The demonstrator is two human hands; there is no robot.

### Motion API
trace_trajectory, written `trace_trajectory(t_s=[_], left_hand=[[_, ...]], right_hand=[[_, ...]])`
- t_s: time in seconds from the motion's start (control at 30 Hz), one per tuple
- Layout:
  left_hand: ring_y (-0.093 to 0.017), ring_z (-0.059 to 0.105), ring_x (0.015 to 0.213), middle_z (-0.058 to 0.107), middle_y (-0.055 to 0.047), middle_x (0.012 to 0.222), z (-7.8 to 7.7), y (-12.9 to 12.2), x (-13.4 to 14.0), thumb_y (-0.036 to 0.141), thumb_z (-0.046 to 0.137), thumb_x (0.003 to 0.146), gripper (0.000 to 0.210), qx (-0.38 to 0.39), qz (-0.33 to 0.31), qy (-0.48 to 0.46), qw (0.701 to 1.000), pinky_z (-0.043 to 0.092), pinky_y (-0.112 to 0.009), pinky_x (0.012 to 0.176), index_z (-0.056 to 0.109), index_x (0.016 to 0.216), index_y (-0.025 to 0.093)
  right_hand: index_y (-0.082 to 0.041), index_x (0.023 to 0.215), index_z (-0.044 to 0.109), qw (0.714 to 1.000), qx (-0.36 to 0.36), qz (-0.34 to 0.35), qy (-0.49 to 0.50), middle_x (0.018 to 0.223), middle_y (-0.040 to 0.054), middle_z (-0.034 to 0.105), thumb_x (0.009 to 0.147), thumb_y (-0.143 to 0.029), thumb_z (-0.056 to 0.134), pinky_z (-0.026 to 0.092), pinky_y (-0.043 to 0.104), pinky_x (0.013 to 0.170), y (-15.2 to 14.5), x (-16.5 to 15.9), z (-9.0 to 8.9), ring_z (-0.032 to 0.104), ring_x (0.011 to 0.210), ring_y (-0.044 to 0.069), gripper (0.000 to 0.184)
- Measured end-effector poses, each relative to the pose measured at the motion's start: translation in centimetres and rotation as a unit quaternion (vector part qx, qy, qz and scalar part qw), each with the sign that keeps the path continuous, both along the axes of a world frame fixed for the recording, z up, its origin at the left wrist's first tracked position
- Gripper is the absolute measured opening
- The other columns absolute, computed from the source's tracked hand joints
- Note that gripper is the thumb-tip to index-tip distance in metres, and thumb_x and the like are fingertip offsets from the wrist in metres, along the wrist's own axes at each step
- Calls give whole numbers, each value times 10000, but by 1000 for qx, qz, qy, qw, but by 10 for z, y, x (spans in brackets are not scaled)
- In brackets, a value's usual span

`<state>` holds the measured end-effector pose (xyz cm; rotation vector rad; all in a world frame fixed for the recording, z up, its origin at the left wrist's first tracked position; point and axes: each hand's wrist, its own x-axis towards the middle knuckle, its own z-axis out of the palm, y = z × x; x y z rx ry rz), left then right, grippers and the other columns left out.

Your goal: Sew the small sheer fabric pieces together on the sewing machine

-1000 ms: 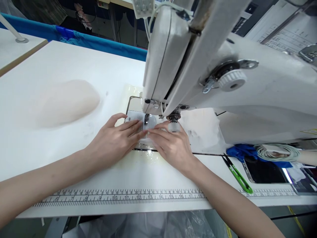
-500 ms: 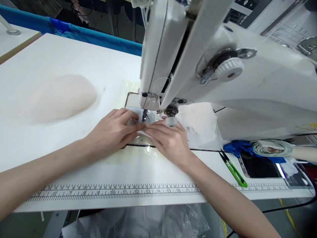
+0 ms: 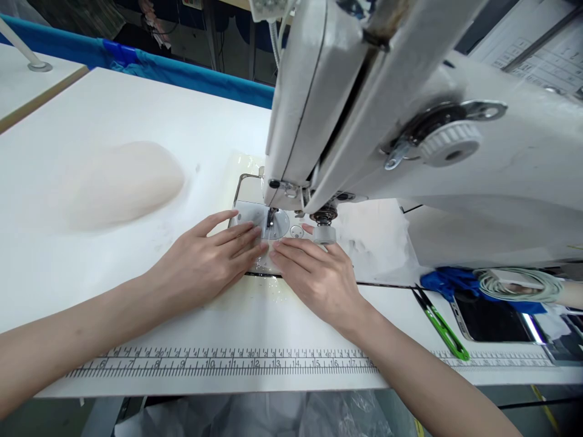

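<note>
My left hand (image 3: 207,261) lies flat with its fingers apart on the near left side of the metal needle plate (image 3: 249,211). Across from it, my right hand (image 3: 316,273) rests with fingers stretched out, its fingertips close to the left ones. Just beyond the fingertips is the presser foot (image 3: 271,218) of the white sewing machine (image 3: 296,109). Whether thin cloth lies under the fingers I cannot make out. Behind my right hand is a pale sheet of fabric (image 3: 378,237), partly hidden by the machine.
A pale, rounded fabric piece (image 3: 132,182) lies left on the white table (image 3: 218,133). Green thread snips (image 3: 444,331), a phone (image 3: 494,318), a blue cloth (image 3: 444,279) and a coiled cord (image 3: 519,285) sit at right. A printed ruler (image 3: 237,362) runs along the front edge.
Both hands had their fingers pinched together at a small white piece by the presser foot. Now the fingers are spread and flatter, slightly nearer me. The view has shifted a little.
</note>
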<state>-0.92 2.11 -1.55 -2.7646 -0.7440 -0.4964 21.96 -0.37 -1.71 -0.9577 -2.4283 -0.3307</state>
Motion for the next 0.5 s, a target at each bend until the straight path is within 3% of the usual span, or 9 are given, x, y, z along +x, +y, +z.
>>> trace_trajectory(t_s=[0.27, 0.5], left_hand=[[-210, 621, 1186, 662, -52, 1261, -1, 9, 0, 189, 457, 988, 307, -27, 17, -15, 999, 327, -479, 1167, 617, 1246, 234], [-203, 609, 1203, 660, -58, 1266, -3, 12, 0, 184, 409, 994, 314, -3, 27, 8, 1000, 223, -527, 1205, 595, 1246, 205]], right_hand=[[-219, 984, 735, 1000, -25, -13, -6, 1039, 8, 760, 924, -74, 557, 502, 398, 984, 6, 0, -3, 709, 931, 169, 236], [-191, 1003, 727, 1000, -11, -19, -18, 1039, 17, 760, 936, -102, 558, 495, 402, 1001, 9, 1, -5, 704, 920, 172, 202]])
